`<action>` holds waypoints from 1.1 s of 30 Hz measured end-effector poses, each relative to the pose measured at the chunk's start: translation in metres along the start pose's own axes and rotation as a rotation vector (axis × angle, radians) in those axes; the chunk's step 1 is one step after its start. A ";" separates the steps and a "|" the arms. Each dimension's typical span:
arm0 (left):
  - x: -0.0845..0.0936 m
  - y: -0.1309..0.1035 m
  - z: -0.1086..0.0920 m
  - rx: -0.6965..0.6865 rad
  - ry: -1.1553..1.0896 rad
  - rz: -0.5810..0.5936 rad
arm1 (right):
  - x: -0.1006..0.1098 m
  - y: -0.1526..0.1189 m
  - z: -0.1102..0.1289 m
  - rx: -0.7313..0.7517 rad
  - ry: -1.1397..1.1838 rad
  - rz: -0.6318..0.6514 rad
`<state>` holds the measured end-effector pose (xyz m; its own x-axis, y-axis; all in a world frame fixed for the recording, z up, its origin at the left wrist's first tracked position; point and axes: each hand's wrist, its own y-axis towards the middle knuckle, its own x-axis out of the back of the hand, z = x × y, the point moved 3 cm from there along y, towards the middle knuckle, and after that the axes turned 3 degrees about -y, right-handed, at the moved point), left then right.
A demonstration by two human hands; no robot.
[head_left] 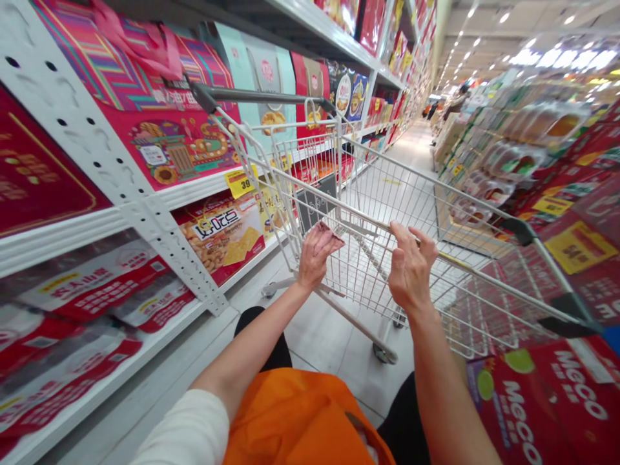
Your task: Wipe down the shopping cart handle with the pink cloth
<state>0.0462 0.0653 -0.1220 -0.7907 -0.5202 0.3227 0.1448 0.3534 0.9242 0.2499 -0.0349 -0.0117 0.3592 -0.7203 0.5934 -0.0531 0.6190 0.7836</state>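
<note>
A wire shopping cart (363,278) stands crosswise in front of me, its mesh side facing my knees. My left hand (314,258) is closed around a crumpled pinkish-brown cloth (332,237), close to the cart's side wires. Whether the cloth presses against the wires, I cannot tell. Farther right, my right hand (411,266) is wrapped over the cart's side rail with its fingers curled. A dark grey sign panel (317,203) is fixed to the mesh beyond my left hand. The cart's handle bar (271,97) lies toward the shelves.
Shelves (194,206) with boxed snacks and gift packs line the left side. Stacked red cartons (557,400) stand close on the right, below the cart's end. Bottled goods (518,155) are piled behind them. The aisle floor (407,148) runs ahead, with people far off.
</note>
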 end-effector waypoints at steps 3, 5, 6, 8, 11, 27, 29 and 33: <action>0.005 0.038 -0.009 0.081 -0.009 -0.162 | 0.001 -0.001 0.002 -0.007 0.004 0.002; -0.001 0.062 -0.019 0.100 -0.020 -0.149 | 0.004 -0.001 0.004 0.012 0.024 -0.022; -0.006 0.071 -0.023 0.094 -0.016 -0.138 | 0.006 -0.002 0.004 0.015 0.042 -0.034; -0.015 0.075 -0.031 0.060 -0.002 -0.126 | 0.008 -0.002 0.005 0.004 0.076 -0.042; -0.024 0.062 -0.035 0.002 -0.026 -0.105 | 0.009 -0.003 0.005 -0.011 0.060 -0.026; 0.003 0.028 -0.046 0.002 0.008 -0.091 | 0.006 -0.002 0.009 0.000 0.044 -0.005; 0.000 0.056 -0.057 0.031 -0.003 -0.193 | 0.005 -0.003 0.008 0.004 0.058 -0.015; -0.017 0.076 -0.074 0.025 -0.035 -0.221 | 0.004 -0.005 0.008 0.009 0.080 -0.051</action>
<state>0.1146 0.0436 -0.0428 -0.8221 -0.5595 0.1054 -0.0484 0.2530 0.9662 0.2438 -0.0441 -0.0117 0.4348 -0.7231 0.5367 -0.0415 0.5792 0.8141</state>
